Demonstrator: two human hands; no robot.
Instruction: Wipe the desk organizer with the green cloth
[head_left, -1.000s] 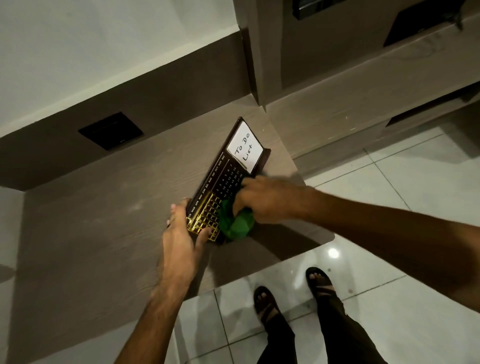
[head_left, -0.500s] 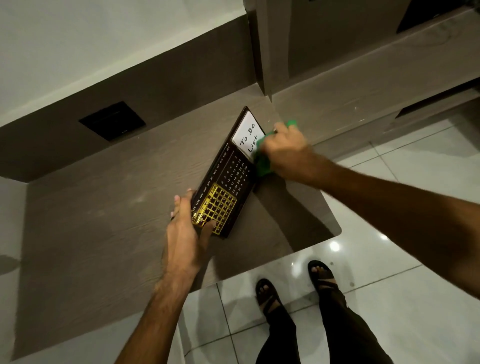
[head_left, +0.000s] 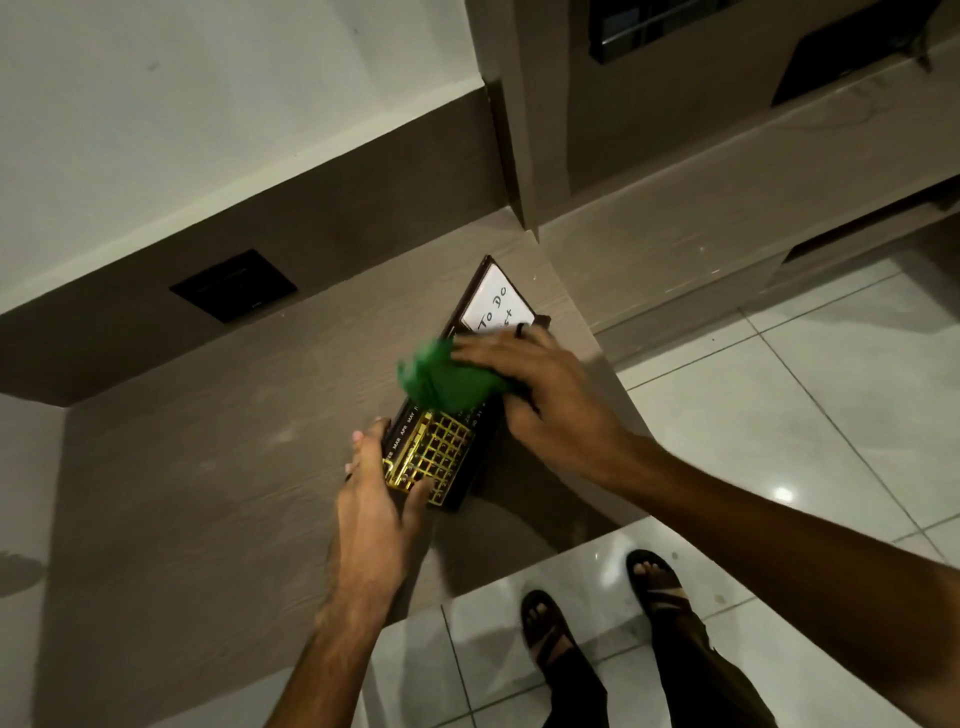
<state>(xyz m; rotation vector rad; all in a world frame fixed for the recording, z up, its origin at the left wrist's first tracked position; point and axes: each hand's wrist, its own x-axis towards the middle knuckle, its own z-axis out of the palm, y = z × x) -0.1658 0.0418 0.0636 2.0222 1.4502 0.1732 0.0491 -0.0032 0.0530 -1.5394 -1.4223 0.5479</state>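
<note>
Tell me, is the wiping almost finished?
Hard to say; no cleaned patch shows. Right now the right hand presses the green cloth on the middle of the organizer, while the left hand steadies its near end. The gold grid and the white note lie uncovered, so they may still need wiping.

Desk top (head_left: 208, 467): grey-brown wood grain, running from the lower left up toward the wall corner, with a rounded near corner on the right.
Wall (head_left: 182, 130): pale, plain, above a brown back panel (head_left: 363, 208).
Socket plate (head_left: 234, 286): black, square, set flush in the back panel, left of centre.
Side unit (head_left: 701, 208): brown shelving at upper right, with dark openings along the top edge.
Floor (head_left: 779, 405): glossy pale tiles with thin dark grout lines and a bright light reflection.
Sandals (head_left: 550, 634): dark, strapped, one on each foot, standing on the tiles below the desk edge.
Trousers (head_left: 701, 691): dark, at the bottom edge.
</note>
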